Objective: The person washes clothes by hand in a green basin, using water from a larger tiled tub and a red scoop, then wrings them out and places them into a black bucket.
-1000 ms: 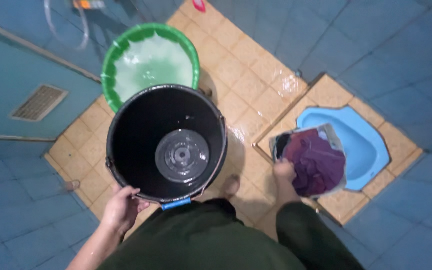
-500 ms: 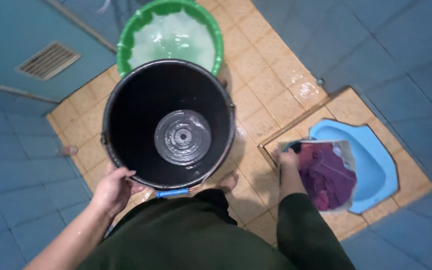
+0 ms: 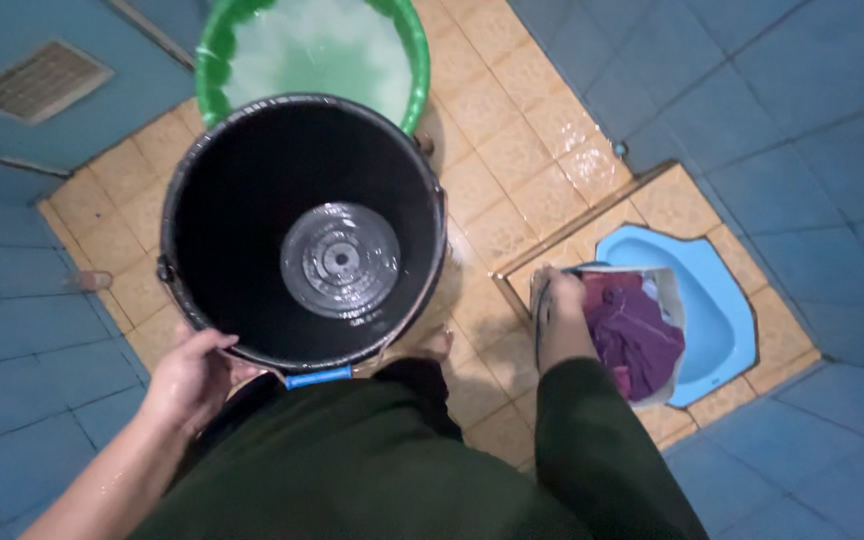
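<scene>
1. Vent (image 3: 40,80) sits top left in the blue wall, well apart from your hands.
2. Left hand (image 3: 190,378) is curled over the near rim of the black bucket (image 3: 242,300), fingers wrapped on the edge. You grip there, I judge, to keep it level and close to your body.
3. Bucket is held above the tan tile floor (image 3: 512,150), mouth up, nothing inside but a wet sheen on the ribbed base. Its blue handle grip (image 3: 318,377) hangs at the near rim, just beside your left hand and unused.
4. Green tub (image 3: 414,60) stands just behind the bucket, partly hidden by it, holding pale cloudy water.
5. Foot (image 3: 432,347) shows bare on wet tile below the bucket's right edge.
6. Right hand (image 3: 557,322) is closed on the left edge of a grey basin (image 3: 664,300); finger detail is hidden by your sleeve and the rim. An edge grip makes sense for a one-handed carry.
7. Purple cloth (image 3: 627,335) is bunched in the basin, which hangs over the blue squat toilet (image 3: 722,310).
</scene>
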